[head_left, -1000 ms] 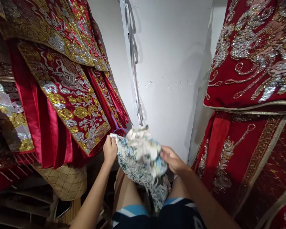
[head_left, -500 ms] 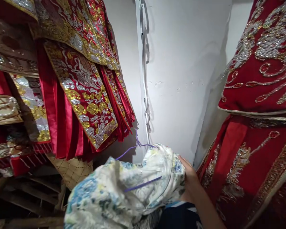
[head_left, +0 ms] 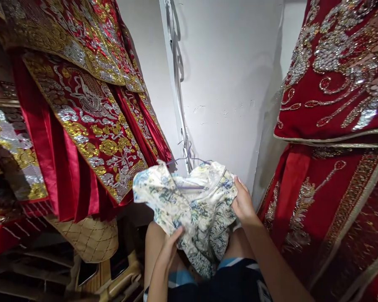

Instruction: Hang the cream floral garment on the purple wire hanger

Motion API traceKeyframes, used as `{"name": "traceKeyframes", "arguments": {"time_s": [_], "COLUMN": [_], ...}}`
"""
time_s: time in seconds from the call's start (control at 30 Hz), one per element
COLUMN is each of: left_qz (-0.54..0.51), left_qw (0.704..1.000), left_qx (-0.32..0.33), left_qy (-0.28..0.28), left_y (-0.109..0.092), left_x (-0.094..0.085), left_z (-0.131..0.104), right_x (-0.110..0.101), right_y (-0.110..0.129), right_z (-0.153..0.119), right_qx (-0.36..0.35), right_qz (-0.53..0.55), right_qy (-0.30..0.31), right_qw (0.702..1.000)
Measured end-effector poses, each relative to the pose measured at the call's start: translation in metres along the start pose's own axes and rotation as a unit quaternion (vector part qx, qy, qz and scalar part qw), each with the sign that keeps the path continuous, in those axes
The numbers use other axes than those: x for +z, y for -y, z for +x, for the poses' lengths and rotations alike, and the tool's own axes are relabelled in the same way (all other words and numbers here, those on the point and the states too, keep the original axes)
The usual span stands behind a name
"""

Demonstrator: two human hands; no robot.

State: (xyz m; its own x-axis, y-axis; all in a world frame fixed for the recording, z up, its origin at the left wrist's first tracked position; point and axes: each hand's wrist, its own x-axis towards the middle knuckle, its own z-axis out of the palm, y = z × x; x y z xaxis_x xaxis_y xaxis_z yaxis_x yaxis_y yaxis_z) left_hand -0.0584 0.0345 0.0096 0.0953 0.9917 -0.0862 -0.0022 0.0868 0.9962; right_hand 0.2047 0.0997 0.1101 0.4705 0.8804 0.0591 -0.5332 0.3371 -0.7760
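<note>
A white garment (head_left: 192, 209) with a blue and green floral pattern hangs spread on a thin purple hanger (head_left: 189, 160) above my lap. The hanger's hook is up by the white wall rail. My right hand (head_left: 242, 199) grips the garment's right shoulder edge, its fingers partly behind the cloth. At the lower left, my left hand (head_left: 171, 245) holds the garment's side, with the thumb on the front and the other fingers hidden behind the fabric.
Red costumes with gold and silver embroidery (head_left: 107, 138) hang at the left. A beaded red garment (head_left: 334, 105) hangs at the right. A white rail (head_left: 173, 75) runs along the wall. Bamboo furniture (head_left: 122, 281) and a quilted tan cloth (head_left: 88, 237) are at the lower left.
The garment has gone from bunched and close to spread out and smaller in view. My left hand has come into sight. The surrounding costumes have shifted left in the view.
</note>
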Motion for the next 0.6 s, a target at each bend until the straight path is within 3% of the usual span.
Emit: {"name": "traceKeyframes", "arguments": {"time_s": [0.07,0.13,0.2,0.27,0.33,0.4,0.5,0.6], "left_qz": [-0.058,-0.089,-0.127,-0.159,-0.167,-0.151,-0.113,-0.077], "left_qw": [0.996,0.991,0.984,0.978,0.976,0.98,0.986,0.99], "left_qx": [-0.056,-0.094,-0.096,-0.069,-0.04,-0.007,0.043,0.069], "left_qy": [-0.027,-0.045,-0.079,-0.116,-0.133,-0.129,-0.11,-0.091], "left_y": [0.006,0.014,0.025,0.035,0.043,0.048,0.052,0.052], "left_x": [0.004,0.016,0.032,0.046,0.056,0.061,0.059,0.052], "left_z": [-0.009,-0.015,-0.018,-0.017,-0.014,-0.01,-0.009,-0.013], "right_x": [-0.009,-0.025,-0.039,-0.047,-0.046,-0.041,-0.033,-0.03], "right_y": [-0.014,-0.029,-0.042,-0.052,-0.061,-0.069,-0.081,-0.09], "right_z": [-0.013,-0.027,-0.043,-0.06,-0.074,-0.085,-0.095,-0.099], "right_qx": [0.017,0.018,-0.024,-0.078,-0.1,-0.079,-0.011,0.0], "right_qz": [-0.024,-0.039,-0.067,-0.133,-0.235,-0.325,-0.405,-0.469], "right_qy": [-0.005,-0.06,-0.131,-0.145,-0.073,0.068,0.267,0.297], "right_qw": [1.0,0.997,0.989,0.977,0.964,0.94,0.874,0.832]}}
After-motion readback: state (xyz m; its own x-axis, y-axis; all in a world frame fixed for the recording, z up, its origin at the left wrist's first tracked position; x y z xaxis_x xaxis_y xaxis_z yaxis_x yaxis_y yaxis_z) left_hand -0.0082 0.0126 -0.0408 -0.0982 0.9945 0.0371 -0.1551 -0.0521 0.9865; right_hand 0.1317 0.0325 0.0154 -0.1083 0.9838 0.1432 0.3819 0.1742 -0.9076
